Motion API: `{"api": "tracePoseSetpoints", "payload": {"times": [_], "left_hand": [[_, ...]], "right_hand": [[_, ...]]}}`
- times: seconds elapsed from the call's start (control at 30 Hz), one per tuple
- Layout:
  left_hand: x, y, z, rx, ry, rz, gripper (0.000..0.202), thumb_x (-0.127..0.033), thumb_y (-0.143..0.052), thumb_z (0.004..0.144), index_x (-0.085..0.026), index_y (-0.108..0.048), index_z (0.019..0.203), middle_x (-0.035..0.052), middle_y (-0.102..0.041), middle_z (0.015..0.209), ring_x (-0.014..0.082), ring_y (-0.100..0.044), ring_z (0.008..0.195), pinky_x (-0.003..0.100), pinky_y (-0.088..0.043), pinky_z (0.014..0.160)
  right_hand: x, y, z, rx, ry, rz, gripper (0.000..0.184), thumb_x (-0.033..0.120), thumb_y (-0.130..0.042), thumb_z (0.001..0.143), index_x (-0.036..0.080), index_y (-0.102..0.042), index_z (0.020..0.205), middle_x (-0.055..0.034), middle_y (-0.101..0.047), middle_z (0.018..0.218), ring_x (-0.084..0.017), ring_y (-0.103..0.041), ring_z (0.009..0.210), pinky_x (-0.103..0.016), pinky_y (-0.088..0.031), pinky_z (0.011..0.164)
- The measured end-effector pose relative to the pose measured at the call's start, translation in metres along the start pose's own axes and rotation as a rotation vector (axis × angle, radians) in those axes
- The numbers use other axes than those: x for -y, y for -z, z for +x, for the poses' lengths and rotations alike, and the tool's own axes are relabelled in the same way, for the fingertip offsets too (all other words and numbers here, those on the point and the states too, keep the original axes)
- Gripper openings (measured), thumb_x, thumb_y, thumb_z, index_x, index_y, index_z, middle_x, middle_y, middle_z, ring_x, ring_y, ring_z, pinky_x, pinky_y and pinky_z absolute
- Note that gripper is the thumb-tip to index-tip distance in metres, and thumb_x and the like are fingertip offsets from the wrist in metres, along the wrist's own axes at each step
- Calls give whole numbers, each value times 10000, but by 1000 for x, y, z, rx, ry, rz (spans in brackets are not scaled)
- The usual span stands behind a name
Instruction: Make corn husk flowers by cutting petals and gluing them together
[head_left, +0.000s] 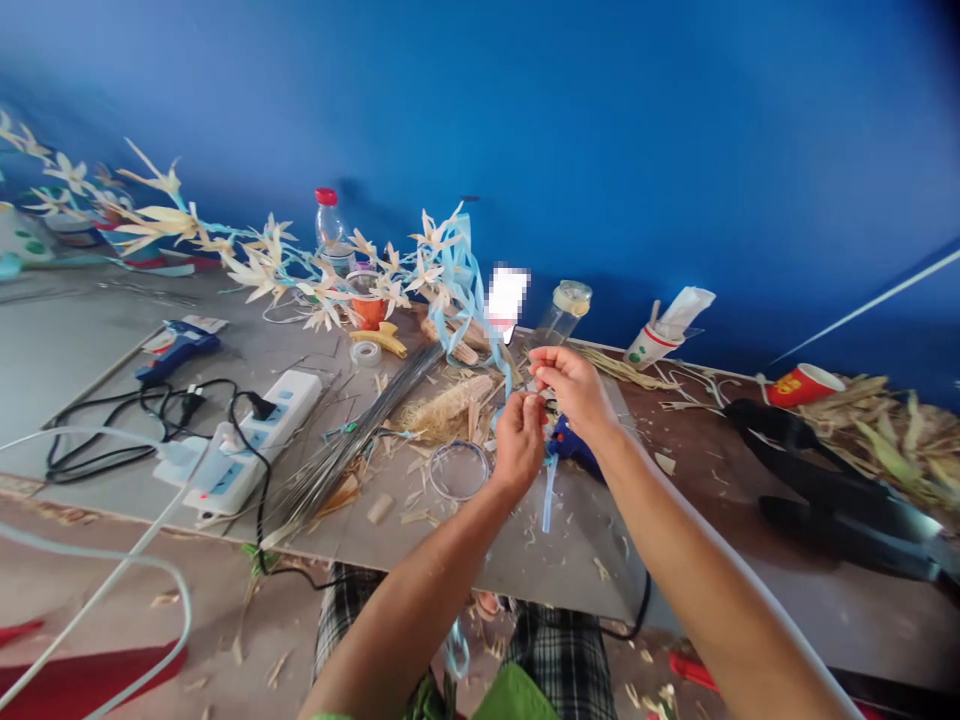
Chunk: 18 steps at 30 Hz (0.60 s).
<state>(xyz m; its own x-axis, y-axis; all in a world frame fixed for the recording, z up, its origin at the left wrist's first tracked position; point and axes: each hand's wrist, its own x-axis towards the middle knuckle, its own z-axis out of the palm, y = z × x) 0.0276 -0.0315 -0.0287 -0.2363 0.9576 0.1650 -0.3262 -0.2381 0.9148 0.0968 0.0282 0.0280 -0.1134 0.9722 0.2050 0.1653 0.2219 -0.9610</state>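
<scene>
My left hand (521, 440) is closed in a pinch above the middle of the table, on something too small to make out. Just above and to the right, my right hand (574, 385) is also closed, thumb against fingers, and what it pinches is unclear. A light blue ribbon (469, 300) hangs down close to my left fingers; whether they touch it I cannot tell. Behind my right wrist lies a dark blue tool (574, 445), partly hidden, with a pale blue strip (550, 495) beside it. A roll ring (459, 470) and corn cobs (442, 405) lie left of my hands.
Grey wires (360, 430) lie in a bundle beside a white power strip (259, 440). A blue glue gun (178, 350) and black cables are farther left. Husk flowers (262, 265) line the back near a bottle (330, 230). A jar (566, 305) and red cup (804, 385) stand rightward.
</scene>
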Motion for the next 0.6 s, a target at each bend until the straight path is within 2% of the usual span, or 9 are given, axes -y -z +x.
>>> {"api": "tracePoseSetpoints", "payload": {"times": [0.13, 0.2, 0.3, 0.37, 0.47, 0.6], "left_hand": [[3, 0, 1, -48, 53, 5, 286, -402, -410, 900, -180, -476, 735, -25, -453, 610, 89, -406, 520, 221, -337, 512], [3, 1, 3, -54, 99, -31, 238, -370, -417, 891, -176, -493, 776, -32, -452, 613, 85, -399, 499, 216, -333, 496], [1, 3, 7, -87, 115, -27, 116, -261, -430, 857, -175, -504, 831, -40, -450, 615, 81, -384, 469, 210, -325, 472], [1, 5, 11, -155, 116, -11, 109, -173, -423, 815, -173, -511, 879, -31, -482, 653, 85, -411, 472, 214, -336, 475], [3, 7, 15, -188, 122, 51, 225, -59, -420, 704, -170, -528, 867, -17, -522, 682, 95, -463, 519, 216, -357, 515], [6, 8, 14, -127, 120, 86, 241, -75, -413, 687, -173, -566, 845, -26, -493, 600, 110, -453, 521, 211, -337, 501]], "right_hand": [[6, -11, 9, 85, -17, -76, 355, 462, -615, 746, 139, -637, 892, 33, -522, 560, -85, -463, 503, -213, -366, 497], [6, -13, 15, 39, 25, -104, 313, 428, -612, 751, 138, -647, 865, 27, -539, 576, -85, -481, 523, -214, -385, 526], [2, -3, 26, -77, 72, -90, 195, 265, -588, 722, 138, -642, 860, 42, -533, 583, -73, -482, 523, -212, -394, 554], [-1, 12, 32, -210, 65, -65, 198, 183, -532, 698, 142, -627, 866, 43, -540, 640, -61, -487, 532, -204, -394, 557], [-7, 45, 35, -374, 14, -55, 239, 131, -466, 675, 147, -604, 869, 39, -543, 699, -53, -512, 560, -192, -407, 567], [-22, 96, 23, -425, -80, -174, 241, 152, -481, 684, 145, -606, 891, 29, -572, 707, -55, -513, 536, -200, -425, 568]]}}
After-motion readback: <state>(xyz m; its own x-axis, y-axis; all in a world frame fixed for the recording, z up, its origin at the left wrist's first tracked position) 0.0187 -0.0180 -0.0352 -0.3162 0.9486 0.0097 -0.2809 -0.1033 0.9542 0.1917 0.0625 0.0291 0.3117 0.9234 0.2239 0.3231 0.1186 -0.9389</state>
